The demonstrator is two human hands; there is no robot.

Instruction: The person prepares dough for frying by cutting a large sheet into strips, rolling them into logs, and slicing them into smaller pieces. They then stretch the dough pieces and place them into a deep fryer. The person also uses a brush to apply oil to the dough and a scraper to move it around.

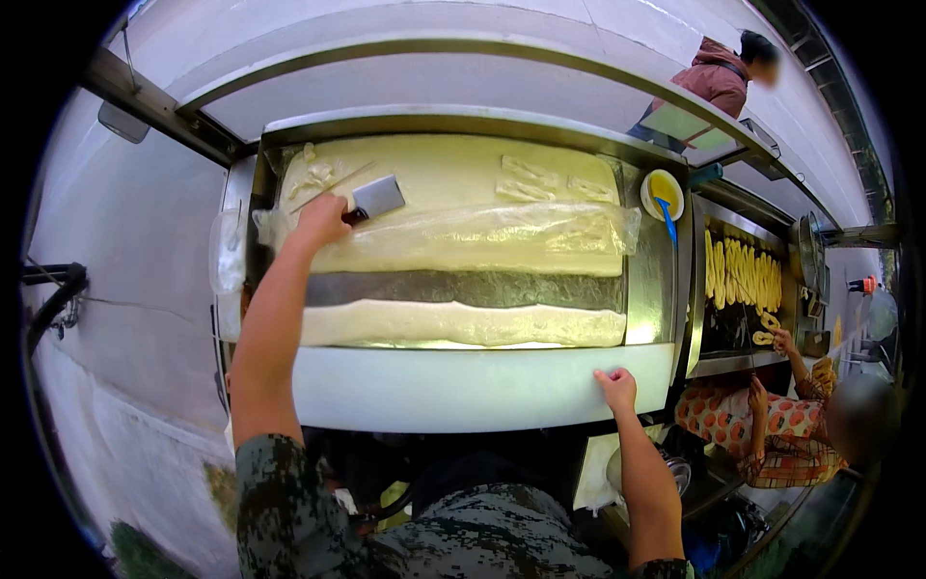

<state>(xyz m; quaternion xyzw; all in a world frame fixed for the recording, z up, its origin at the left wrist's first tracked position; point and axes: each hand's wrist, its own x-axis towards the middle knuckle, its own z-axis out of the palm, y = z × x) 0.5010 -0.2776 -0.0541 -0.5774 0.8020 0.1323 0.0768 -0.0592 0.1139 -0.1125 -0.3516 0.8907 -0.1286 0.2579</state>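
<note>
My left hand (pixel 324 219) is at the left part of a large slab of dough (pixel 441 170), by the dark handle of a wide-bladed cleaver or dough cutter (pixel 379 195); its fingers are closed around that handle. A thin stick (pixel 340 184) lies beside the hand. Clear plastic film (pixel 470 228) covers the slab's near part, and small dough pieces (pixel 527 179) lie on its far right. A long, flattened strip of dough (pixel 463 324) stretches along the far edge of a white board (pixel 448 387). My right hand (pixel 616 387) rests at the board's right end, holding nothing visible.
At the right, a white bowl of yellow liquid (pixel 663 189) holds a blue brush or spoon. Beyond it, long fried dough sticks (pixel 741 271) fill a fryer, where a co-worker's hands (pixel 783 341) are busy. A metal rail (pixel 463 45) spans the far side; another person stands past it.
</note>
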